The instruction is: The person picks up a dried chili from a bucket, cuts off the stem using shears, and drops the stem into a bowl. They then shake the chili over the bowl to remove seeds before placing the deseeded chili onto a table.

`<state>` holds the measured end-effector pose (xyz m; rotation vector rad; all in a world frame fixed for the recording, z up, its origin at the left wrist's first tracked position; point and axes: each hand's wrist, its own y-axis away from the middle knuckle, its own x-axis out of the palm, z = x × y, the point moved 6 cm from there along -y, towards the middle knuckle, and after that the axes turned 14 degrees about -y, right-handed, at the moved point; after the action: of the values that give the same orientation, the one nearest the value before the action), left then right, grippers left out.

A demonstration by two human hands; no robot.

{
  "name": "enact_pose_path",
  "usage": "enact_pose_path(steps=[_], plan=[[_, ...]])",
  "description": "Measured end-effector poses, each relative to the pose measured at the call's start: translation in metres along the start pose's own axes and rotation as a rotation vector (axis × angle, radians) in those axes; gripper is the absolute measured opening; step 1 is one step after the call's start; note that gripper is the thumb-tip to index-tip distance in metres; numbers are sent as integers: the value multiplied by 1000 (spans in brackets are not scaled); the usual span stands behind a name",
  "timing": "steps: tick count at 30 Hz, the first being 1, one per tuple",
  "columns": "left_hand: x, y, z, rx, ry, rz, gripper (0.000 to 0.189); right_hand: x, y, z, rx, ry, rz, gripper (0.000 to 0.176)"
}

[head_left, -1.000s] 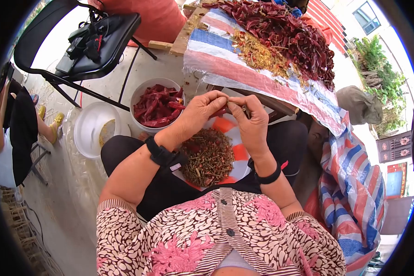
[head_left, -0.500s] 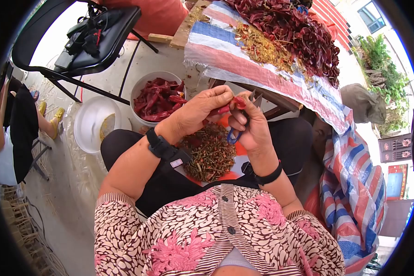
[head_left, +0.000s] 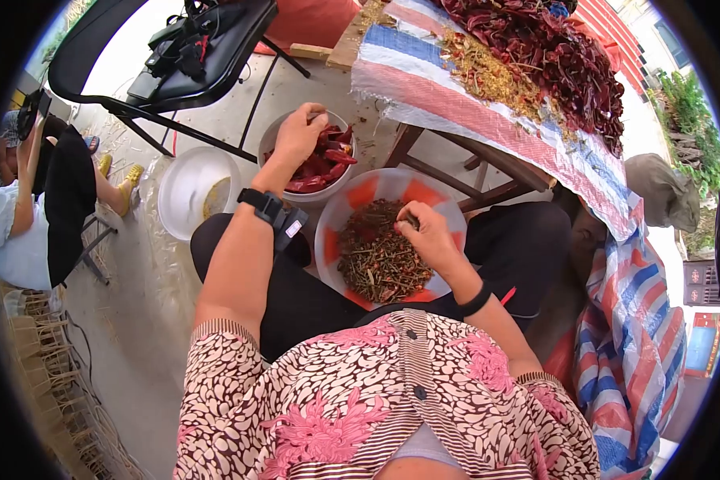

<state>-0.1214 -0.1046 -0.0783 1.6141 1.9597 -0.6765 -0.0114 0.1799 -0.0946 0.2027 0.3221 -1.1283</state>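
Note:
My left hand [head_left: 302, 134] is over a white bucket [head_left: 274, 142] of dried red chili peppers [head_left: 328, 160]. Its fingers are bent together, and anything in them is hidden. Above the orange-and-white basin [head_left: 328, 232], my right hand [head_left: 429, 234] has its fingers closed in a pinch, with a small bit of red at the tips that is too small to name. A heap of cut stems and chili scraps [head_left: 380, 260] lies in that basin, between my legs. The scissors are not visible now.
A striped sheet [head_left: 424, 88] on a wooden table bears a pile of dark red chilies [head_left: 568, 72] and yellow seeds [head_left: 488, 72]. A pale tub [head_left: 186, 196] stands at left, below a black folding chair [head_left: 208, 72]. Another person [head_left: 64, 208] sits at far left.
My hands have parted from a red chili and blue-handled scissors held together. The left hand went forward to the bucket; the right came down over the basin. The view shifted slightly.

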Motion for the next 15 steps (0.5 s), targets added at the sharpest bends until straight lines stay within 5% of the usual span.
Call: enact_pose_path(steps=[4, 5, 10, 15], plan=[[14, -4, 32, 80, -193, -255, 48, 13, 8, -5, 21, 221, 49, 23], [26, 0, 38, -49, -440, -135, 59, 12, 9, -1, 21, 210, 39, 23], [94, 33, 48, 172, -908, 288, 58, 13, 7, -15, 62, 247, 193, 23], [110, 30, 59, 243, -1062, 308, 53, 16, 5, -24, 81, 232, 256, 21]])
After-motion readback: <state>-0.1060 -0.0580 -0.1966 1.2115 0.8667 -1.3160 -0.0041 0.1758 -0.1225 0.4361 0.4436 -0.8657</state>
